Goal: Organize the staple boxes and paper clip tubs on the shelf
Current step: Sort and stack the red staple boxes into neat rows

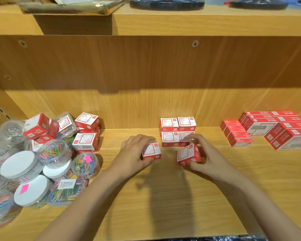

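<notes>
While one small red-and-white box is being gripped by the left hand and another by the right hand, both near the stacked block, flush placement against it is probably being called for.
</notes>
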`<state>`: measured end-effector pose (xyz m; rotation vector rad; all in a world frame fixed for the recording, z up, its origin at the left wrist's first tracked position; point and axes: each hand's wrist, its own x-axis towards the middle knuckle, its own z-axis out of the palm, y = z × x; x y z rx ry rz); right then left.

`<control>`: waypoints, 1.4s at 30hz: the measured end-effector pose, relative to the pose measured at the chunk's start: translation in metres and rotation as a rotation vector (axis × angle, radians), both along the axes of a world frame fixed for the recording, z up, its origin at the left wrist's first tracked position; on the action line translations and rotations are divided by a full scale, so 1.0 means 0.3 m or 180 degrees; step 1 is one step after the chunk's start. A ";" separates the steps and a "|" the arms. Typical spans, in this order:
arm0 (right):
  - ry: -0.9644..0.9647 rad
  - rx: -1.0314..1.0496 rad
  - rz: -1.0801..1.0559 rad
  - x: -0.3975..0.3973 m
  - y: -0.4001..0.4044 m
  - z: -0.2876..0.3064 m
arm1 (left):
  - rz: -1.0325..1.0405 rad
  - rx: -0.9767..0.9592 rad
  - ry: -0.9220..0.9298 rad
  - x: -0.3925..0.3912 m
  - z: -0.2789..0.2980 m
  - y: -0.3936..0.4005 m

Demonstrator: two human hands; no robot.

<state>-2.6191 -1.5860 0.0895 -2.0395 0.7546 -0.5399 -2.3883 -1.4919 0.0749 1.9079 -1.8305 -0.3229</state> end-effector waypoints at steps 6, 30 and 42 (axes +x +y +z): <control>0.0593 -0.0608 -0.0219 -0.066 -0.042 -0.014 | -0.0278 -0.0187 0.0069 0.012 0.023 -0.013; 0.0557 -0.1230 -0.0937 0.065 -0.098 -0.008 | 0.0412 -0.0414 0.1029 -0.126 -0.021 -0.179; 0.0218 -0.1857 -0.0677 0.142 -0.041 0.126 | 0.0648 -0.0788 -0.0111 0.019 0.095 -0.005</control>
